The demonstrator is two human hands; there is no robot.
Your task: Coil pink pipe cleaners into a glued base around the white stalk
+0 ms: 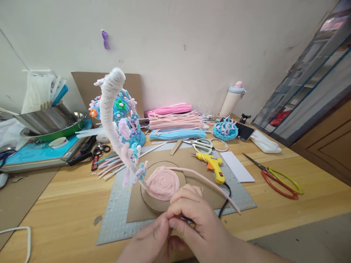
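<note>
At the front edge of the table my left hand [152,237] and my right hand [199,215] meet, fingertips pinched together. Both are closed, and whatever sits between the fingers is hidden or too small to name. Just beyond them lies a flat pink pipe-cleaner spiral [162,183] on a round cardboard disc [152,202]. Its loose pink tail [211,180] runs off to the right. A curved white wrapped stem [108,117] with small pink and blue flowers rises from the disc's left side.
A yellow hot glue gun [214,164] rests on the cardboard sheet [131,215] over a grey cutting mat [109,230]. Large red-and-yellow-handled scissors [279,180] lie right. Pipe-cleaner bundles [175,122] and a blue flower-covered piece [131,135] stand behind. A steel bowl [46,118] is left.
</note>
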